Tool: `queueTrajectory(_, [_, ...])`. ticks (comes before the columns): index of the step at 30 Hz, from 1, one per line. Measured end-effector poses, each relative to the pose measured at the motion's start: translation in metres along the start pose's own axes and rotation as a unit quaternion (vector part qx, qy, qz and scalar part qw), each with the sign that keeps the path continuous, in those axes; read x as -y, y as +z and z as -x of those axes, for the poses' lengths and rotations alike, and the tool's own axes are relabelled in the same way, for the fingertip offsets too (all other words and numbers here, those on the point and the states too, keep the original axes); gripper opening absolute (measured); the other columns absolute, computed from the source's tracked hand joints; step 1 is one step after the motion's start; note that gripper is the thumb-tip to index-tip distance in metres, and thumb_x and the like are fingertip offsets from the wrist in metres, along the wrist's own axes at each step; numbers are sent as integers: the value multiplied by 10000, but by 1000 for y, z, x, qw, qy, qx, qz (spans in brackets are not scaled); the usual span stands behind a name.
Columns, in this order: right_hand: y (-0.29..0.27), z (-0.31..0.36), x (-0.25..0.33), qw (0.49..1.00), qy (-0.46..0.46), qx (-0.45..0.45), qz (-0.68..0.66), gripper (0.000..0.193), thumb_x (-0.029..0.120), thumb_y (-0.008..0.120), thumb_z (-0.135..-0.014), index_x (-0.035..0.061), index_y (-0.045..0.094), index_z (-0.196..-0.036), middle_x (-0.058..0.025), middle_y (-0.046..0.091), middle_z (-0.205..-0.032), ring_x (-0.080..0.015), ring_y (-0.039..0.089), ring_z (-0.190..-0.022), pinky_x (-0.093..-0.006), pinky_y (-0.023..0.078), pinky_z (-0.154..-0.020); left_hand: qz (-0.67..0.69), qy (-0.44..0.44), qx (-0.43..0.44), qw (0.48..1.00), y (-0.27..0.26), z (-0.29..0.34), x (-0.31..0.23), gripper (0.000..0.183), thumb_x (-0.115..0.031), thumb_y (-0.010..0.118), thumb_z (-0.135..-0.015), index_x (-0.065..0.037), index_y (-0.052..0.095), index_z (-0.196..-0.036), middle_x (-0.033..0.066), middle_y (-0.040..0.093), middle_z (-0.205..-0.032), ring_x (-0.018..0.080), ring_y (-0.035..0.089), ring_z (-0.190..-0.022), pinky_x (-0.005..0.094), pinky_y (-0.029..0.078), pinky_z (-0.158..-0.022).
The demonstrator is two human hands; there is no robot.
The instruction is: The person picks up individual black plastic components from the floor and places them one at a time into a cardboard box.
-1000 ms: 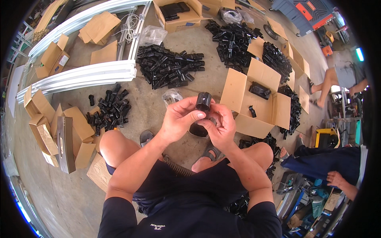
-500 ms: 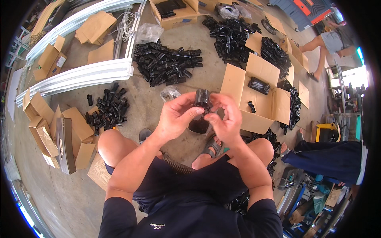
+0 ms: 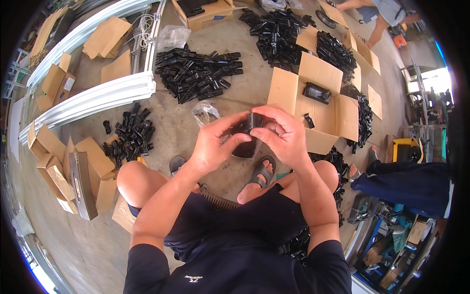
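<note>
Between both hands, in front of my knees, is a small black plastic fitting (image 3: 253, 120) with a glossy surface. My left hand (image 3: 213, 143) grips its left side between thumb and fingers. On the other side my right hand (image 3: 285, 136) has its thumb and curled fingers pressed to the fitting; the fingers partly cover it. Just below the hands, on the floor between my feet, stands a dark container (image 3: 243, 151), partly hidden by them. A clear crumpled plastic bag (image 3: 204, 113) lies beyond my left hand.
Piles of black fittings lie ahead (image 3: 196, 73), farther right (image 3: 279, 39) and at left (image 3: 131, 134). An open cardboard box (image 3: 313, 139) holding a few black pieces stands ahead right. White metal rails (image 3: 98, 100) extend at left. Another person's legs (image 3: 379, 32) show at upper right.
My right fingers have closed in over the fitting, which now shows a narrower side. The view has shifted slightly. The person at upper right has moved toward the top edge.
</note>
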State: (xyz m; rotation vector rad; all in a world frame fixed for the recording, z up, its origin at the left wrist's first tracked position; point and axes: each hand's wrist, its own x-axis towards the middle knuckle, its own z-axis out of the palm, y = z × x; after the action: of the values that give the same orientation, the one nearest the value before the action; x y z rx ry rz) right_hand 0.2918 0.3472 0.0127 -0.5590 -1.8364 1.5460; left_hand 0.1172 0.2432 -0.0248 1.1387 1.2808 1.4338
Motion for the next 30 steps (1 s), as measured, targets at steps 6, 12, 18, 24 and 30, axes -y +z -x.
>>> queueTrajectory(6, [-4,0,-2,999,-3,-21,-41,355,-64,737,-893,-64,643,-1234,-112,617,-1163,-156,666,-1013,-268,599,-803,35,-52,5,998,-2,-2,6,431,-11,773,-880,10,661,-1295,127,729,-1161,158,701,-1033,315,566,-919])
queueTrajectory(12, [-2,0,-3,998,15,-23,-51,350,-50,745,-894,-63,650,-1231,-106,621,-1138,-139,663,-965,-255,595,-765,70,-59,-11,996,6,0,12,416,-3,763,-891,13,650,-1292,88,737,-1132,141,693,-1024,307,563,-924])
queueTrajectory(18, [-4,0,-7,999,8,-14,-35,313,-29,733,-912,-61,658,-1214,-90,624,-1112,-119,660,-945,-242,587,-748,99,-67,2,993,8,1,15,419,13,748,-899,15,638,-1303,80,736,-1125,128,689,-1020,302,563,-929])
queueTrajectory(24, [1,-1,-11,991,73,-40,-108,355,-16,715,-934,-51,616,-1273,-73,626,-1101,-117,657,-982,-258,575,-822,66,-97,11,993,4,-2,3,391,24,696,-949,51,605,-1329,74,714,-1137,110,658,-1023,273,541,-916])
queueTrajectory(30, [1,-46,-15,992,117,-16,-46,406,173,747,-952,-43,629,-1275,-82,696,-1074,-132,673,-912,-296,568,-803,136,-85,-75,984,-27,-11,7,259,-33,629,-995,22,654,-1246,122,727,-1117,190,701,-977,336,593,-868])
